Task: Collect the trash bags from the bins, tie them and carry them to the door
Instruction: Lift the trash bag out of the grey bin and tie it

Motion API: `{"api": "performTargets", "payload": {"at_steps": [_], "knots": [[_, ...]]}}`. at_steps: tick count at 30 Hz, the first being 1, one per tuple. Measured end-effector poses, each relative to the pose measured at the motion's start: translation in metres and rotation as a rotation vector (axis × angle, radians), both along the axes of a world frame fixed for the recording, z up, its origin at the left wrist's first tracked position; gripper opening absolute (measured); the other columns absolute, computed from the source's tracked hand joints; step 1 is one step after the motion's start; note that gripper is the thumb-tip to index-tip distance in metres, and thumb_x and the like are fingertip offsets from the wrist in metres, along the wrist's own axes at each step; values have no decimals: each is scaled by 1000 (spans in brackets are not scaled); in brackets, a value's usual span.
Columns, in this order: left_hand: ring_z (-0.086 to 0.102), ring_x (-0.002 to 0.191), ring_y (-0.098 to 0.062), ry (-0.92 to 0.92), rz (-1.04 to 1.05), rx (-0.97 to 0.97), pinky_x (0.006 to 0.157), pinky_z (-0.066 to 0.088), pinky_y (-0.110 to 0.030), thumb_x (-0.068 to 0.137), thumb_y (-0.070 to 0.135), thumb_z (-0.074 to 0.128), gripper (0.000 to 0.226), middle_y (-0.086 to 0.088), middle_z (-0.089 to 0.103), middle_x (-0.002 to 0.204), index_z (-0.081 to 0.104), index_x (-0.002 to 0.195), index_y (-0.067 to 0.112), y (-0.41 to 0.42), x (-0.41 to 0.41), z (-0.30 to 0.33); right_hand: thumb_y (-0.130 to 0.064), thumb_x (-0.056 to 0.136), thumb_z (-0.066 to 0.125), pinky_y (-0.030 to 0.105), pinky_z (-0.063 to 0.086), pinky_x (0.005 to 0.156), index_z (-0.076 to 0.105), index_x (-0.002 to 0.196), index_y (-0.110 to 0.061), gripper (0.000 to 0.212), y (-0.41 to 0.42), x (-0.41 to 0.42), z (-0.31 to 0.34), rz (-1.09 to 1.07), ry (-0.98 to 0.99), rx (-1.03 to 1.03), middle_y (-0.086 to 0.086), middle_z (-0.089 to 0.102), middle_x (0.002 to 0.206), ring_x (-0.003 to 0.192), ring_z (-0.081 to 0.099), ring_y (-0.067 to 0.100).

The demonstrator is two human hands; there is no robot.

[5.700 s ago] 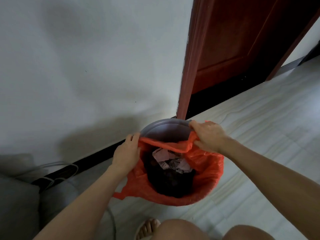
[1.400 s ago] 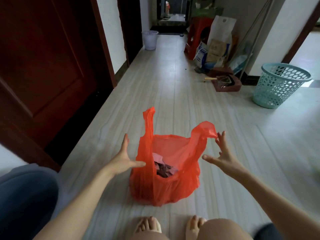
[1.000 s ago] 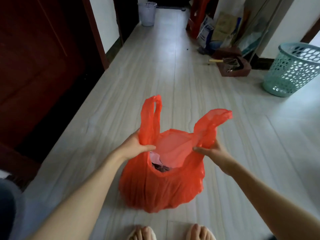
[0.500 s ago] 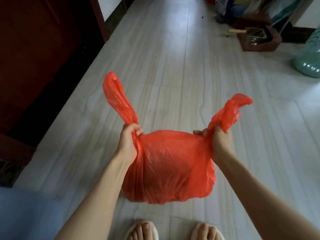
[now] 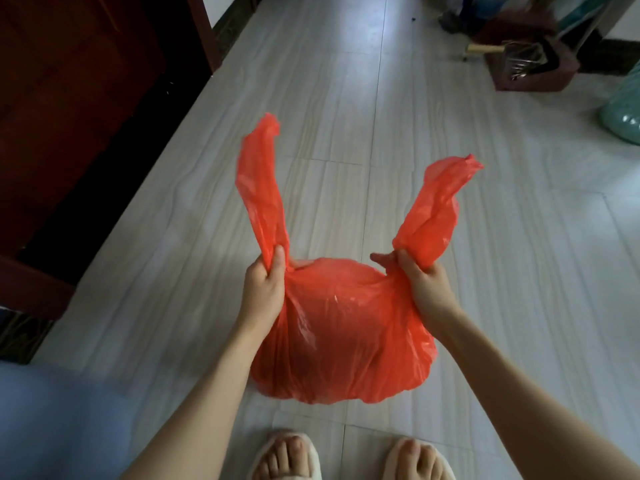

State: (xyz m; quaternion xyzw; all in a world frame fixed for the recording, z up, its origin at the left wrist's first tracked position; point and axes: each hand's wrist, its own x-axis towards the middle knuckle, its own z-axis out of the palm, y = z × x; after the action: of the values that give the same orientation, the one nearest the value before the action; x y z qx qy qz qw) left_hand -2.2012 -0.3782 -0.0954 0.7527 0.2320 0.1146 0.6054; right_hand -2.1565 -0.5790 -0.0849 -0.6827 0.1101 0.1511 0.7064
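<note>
Hands come first, two of them, each closed in a fist around one handle of the single red trash bag [image 5: 346,327]. The left hand [image 5: 265,289] clamps the base of the left handle [image 5: 259,188], which stands up nearly straight above the fist. The right hand [image 5: 420,282] clamps the base of the right handle [image 5: 436,209], which leans up and away to the right. Between the two fists the bag's mouth is drawn shut and the plastic is pulled taut over a rounded bulge; what is inside cannot be seen. The bag's bottom is against or just above the pale tiled floor [image 5: 346,116]; contact cannot be told.

Nearer the camera than the bag, two feet in light slippers [image 5: 287,459] point toward it. Left of the bag, along the edge of the floor, is one dark red wooden door [image 5: 79,91]. Beyond the bag to the right, well apart from it, sits one dark red dustpan-like tray [image 5: 530,67] holding metal pieces. Further right, at the frame edge, shows part of one teal basket [image 5: 623,123]. A blurred blue-grey cushion [image 5: 52,424] fills the corner below the door.
</note>
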Motion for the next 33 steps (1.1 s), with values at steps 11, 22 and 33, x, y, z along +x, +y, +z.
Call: {"api": "performTargets", "payload": {"at_steps": [11,22,33], "knots": [[34,22,-8,-6,140,-624,46,46,-24,102,27,24,45,7,30,25,33,59,14,-29,10,11,-16,96,39,27,36,72,59,74,-10,30,11,-12,-29,-57,-10,-407,2,58,96,79,50,18],[31,35,-3,234,-135,-660,45,26,-20,95,19,28,28,11,33,39,49,77,12,-37,8,1,-17,100,32,22,54,79,53,73,-15,34,30,-11,-2,-159,-136,81,-3,62,46,66,69,12],[37,29,-8,33,-26,-733,65,51,-28,102,24,25,38,4,29,40,41,69,14,-42,7,5,-22,77,41,24,26,48,41,70,-16,9,24,-20,-16,79,81,135,-8,27,49,41,26,7]]}}
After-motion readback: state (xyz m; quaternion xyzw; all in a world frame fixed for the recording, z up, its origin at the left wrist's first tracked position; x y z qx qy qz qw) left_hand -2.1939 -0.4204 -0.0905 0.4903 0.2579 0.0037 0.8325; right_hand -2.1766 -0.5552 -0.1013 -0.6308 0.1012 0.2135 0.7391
